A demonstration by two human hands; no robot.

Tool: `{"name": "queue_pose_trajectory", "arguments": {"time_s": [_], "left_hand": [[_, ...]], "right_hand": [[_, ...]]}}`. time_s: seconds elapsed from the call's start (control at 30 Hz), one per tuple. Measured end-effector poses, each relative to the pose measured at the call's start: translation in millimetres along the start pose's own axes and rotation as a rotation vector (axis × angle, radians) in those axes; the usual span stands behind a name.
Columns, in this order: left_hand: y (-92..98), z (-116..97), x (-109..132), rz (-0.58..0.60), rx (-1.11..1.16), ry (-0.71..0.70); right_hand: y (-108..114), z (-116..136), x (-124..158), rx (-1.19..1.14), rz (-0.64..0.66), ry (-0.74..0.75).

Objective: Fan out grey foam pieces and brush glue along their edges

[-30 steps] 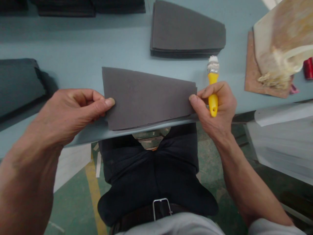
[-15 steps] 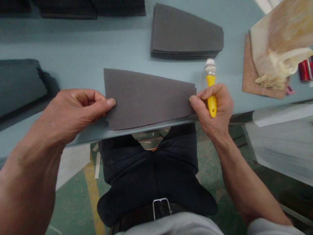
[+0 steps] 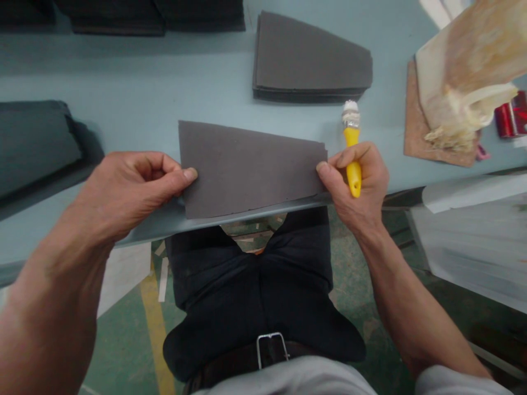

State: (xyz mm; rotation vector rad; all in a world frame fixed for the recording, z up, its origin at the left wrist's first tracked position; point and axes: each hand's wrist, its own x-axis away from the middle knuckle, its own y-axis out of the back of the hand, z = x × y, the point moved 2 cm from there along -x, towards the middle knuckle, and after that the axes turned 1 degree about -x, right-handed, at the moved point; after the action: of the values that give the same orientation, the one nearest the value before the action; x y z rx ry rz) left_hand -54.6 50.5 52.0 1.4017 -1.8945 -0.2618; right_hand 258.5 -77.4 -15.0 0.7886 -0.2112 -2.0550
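A flat dark grey tapered sheet (image 3: 251, 170) spans the space between my hands at the table's near edge, its wider end to the left. My left hand (image 3: 144, 184) pinches that wide end, thumb on top. At the narrow end, my right hand (image 3: 362, 175) grips the sheet between thumb and fingers. Tucked in the same right hand is a paintbrush with a yellow handle (image 3: 353, 170), its whitish, caked bristles pointing away from me. Beyond the sheet lies a stack of similar grey pieces (image 3: 313, 55).
Dark stacks (image 3: 119, 13) stand at the back left, and another dark stack (image 3: 33, 145) lies at the left. On the right, a stained plastic container (image 3: 465, 66) rests on a brown board (image 3: 414, 120), beside a red can (image 3: 510, 118). The blue-grey table (image 3: 135, 82) ends near my lap.
Both hands keep their hold on the sheet. The view has shifted slightly, and the sheet appears almost unmoved between the hands.
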Motion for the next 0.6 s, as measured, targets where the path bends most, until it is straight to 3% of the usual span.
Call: {"name": "queue_pose_trajectory", "arguments": {"time_s": [0.17, 0.6], "left_hand": [[0.4, 11.9, -5.8, -0.004, -0.062, -0.119], [1.8, 13.9, -2.6, -0.022, -0.261, -0.164]], "right_hand": [[0.0, -1.5, 1.2, -0.006, 0.026, 0.025], [0.0, 8.0, 0.7, 0.072, 0.010, 0.055]]}}
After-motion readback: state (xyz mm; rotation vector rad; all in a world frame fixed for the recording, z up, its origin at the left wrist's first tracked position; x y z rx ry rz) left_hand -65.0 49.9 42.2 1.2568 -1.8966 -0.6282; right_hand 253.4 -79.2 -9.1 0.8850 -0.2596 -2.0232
